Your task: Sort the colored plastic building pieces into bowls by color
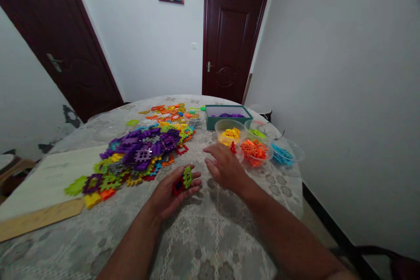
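Observation:
Palm up over the tablecloth, my left hand (179, 188) holds a lime-green toothed plastic building piece (187, 177) and a red one (177, 187) across its palm and fingers. Right of it, my right hand (225, 167) is above the table with fingers stretched out and apart, and I see nothing in them. It partly hides a clear bowl with red pieces (233, 147). To the left lies a big heap of mixed pieces, mostly purple (141, 148), with yellow, green, grey and orange ones around it.
Clear bowls hold yellow (230, 133), orange (254, 150) and blue pieces (282, 155). Behind them stands a green box (214, 125) with purple pieces. More orange and yellow pieces (167, 113) lie at the back. A wooden strip (42, 218) lies at the left edge.

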Available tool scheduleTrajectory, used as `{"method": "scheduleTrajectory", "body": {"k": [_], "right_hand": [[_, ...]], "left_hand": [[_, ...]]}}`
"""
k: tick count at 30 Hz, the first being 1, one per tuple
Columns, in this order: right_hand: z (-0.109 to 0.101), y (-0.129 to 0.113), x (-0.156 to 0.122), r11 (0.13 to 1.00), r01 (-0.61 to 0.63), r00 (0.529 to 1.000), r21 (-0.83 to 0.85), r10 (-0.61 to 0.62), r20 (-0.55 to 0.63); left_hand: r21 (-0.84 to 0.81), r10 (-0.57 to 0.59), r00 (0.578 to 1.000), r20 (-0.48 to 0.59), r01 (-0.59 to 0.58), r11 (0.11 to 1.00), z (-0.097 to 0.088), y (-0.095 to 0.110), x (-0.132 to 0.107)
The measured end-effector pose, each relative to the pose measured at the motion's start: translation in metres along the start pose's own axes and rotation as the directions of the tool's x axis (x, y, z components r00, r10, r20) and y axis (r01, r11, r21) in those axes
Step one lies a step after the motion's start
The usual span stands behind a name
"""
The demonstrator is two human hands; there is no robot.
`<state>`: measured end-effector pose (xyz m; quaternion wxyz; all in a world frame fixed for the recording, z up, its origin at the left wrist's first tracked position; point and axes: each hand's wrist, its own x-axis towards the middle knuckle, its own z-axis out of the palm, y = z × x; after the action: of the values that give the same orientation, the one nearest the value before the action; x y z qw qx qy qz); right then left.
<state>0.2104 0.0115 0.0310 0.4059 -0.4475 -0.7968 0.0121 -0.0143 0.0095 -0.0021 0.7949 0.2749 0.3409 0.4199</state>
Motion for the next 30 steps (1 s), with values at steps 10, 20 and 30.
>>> {"method": "scheduleTrajectory", "body": {"k": [10,20,30], "right_hand": [[0.011,-0.014,-0.004,0.94,-0.021,0.965,0.341,-0.071,0.253],[0.005,-0.013,-0.003,0.921,-0.154,0.921,0.358,0.003,0.388],[-0.096,0.083,0.018,0.868,-0.497,0.865,0.019,0.497,-0.069]], "left_hand": [[-0.051,-0.059,0.982,0.182,0.07,0.996,0.0,-0.004,-0.006],[-0.029,-0.101,0.972,0.211,0.109,0.994,-0.004,-0.008,-0.003],[-0.177,-0.031,0.987,0.155,0.059,0.982,-0.004,0.003,-0.003]]}}
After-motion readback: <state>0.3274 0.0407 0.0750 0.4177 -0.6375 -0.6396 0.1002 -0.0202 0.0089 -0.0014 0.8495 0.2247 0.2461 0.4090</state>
